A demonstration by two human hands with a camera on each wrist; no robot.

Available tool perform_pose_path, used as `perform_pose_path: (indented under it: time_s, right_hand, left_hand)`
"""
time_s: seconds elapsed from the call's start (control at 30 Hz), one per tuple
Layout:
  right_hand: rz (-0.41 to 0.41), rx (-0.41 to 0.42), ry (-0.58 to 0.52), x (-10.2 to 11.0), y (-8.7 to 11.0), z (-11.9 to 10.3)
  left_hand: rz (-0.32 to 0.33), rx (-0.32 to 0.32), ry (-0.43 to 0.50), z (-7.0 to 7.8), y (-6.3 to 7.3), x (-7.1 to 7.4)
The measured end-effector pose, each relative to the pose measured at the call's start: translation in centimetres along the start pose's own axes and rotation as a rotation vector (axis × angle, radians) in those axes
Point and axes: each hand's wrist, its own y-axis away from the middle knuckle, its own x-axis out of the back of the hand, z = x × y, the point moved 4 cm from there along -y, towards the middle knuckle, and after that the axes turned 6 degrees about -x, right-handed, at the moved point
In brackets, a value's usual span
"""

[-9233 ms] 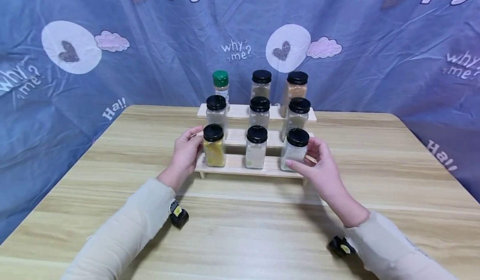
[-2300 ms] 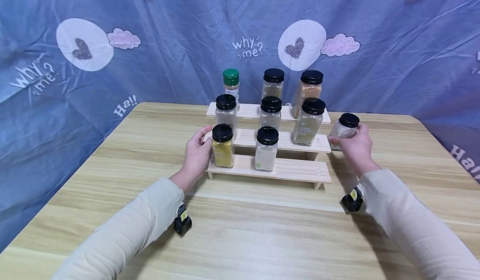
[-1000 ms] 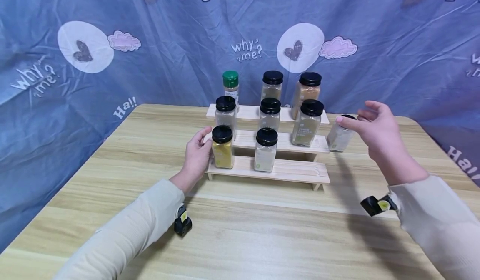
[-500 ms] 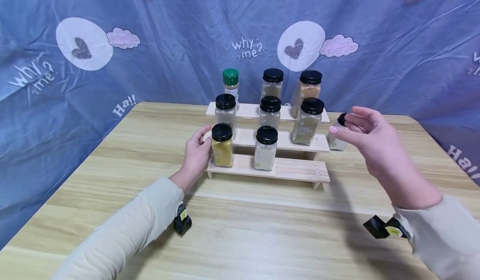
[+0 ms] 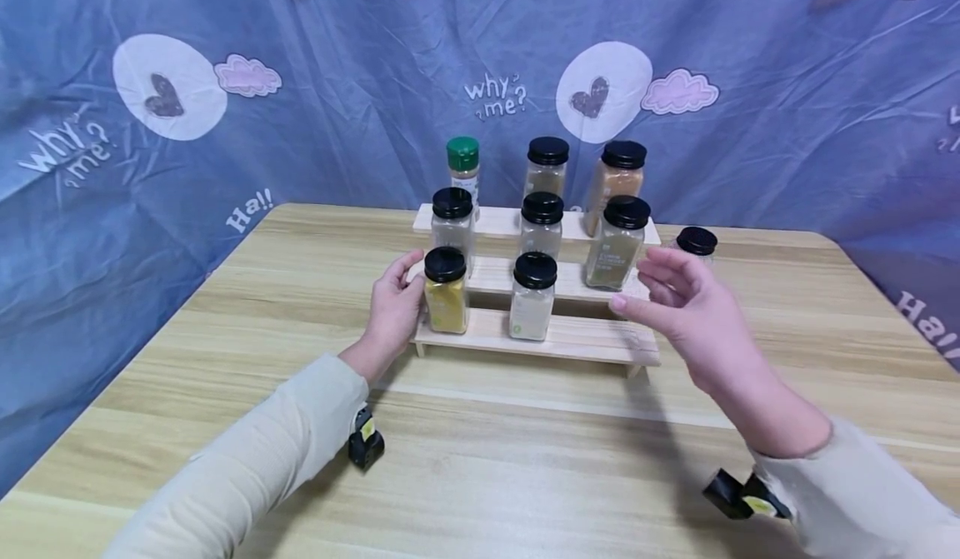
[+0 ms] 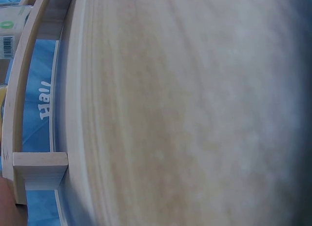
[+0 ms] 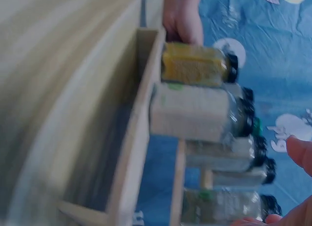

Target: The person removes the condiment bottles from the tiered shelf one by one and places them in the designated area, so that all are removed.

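Note:
A three-step wooden spice rack (image 5: pixel 592 338) carries several square spice jars with black lids. My left hand (image 5: pixel 392 313) holds the rack's left end, beside the yellow-powder jar (image 5: pixel 447 296); some of its fingers are hidden. My right hand (image 5: pixel 693 317) hovers at the rack's right end with thumb and fingers spread and nothing between them. Just behind its fingertips, the cumin powder jar (image 5: pixel 613 255) stands on the middle step. A pale-powder jar (image 5: pixel 532 301) sits mid front step. Another pale-powder jar (image 5: pixel 696 242) is on the table, mostly hidden by my right hand.
On the back step are a green-capped bottle (image 5: pixel 463 163), a black-lidded jar (image 5: pixel 547 167) and an orange-powder jar (image 5: pixel 621 180). Two more jars share the middle step. A blue printed cloth (image 5: pixel 375 126) hangs behind the wooden table (image 5: pixel 480 459).
The right-hand pale-powder jar went from the front step to the table right of the rack, where my right hand let go. That hand then moved left towards the cumin jar; my left stayed.

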Motion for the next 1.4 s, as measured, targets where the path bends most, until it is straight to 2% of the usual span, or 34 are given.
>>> perform_pose_path:
  time_s: [0.13,0.6,0.73,1.03,1.4]
  right_hand:
    - [-0.010,-0.006,0.052,-1.6,0.5,-0.1]
    - [-0.054,-0.051,-0.037,-5.8,-0.6,1.5]
    - [-0.048,-0.068,-0.039,-6.4,-0.7,1.8]
    - [-0.025,-0.031,-0.030,-7.0,-1.0,2.1]
    - [0.007,0.008,0.053,-8.0,-1.5,2.2]
  left_hand:
    - [0.001,-0.010,-0.006,0.1,-0.1,0.0]
    - [0.003,-0.018,0.009,0.0,0.1,-0.1]
    - [-0.002,-0.020,0.006,0.0,0.1,0.0]
    - [0.001,-0.015,-0.009,-0.1,0.0,0.0]
    - [0.003,-0.008,-0.031,-0.1,0.0,0.1]
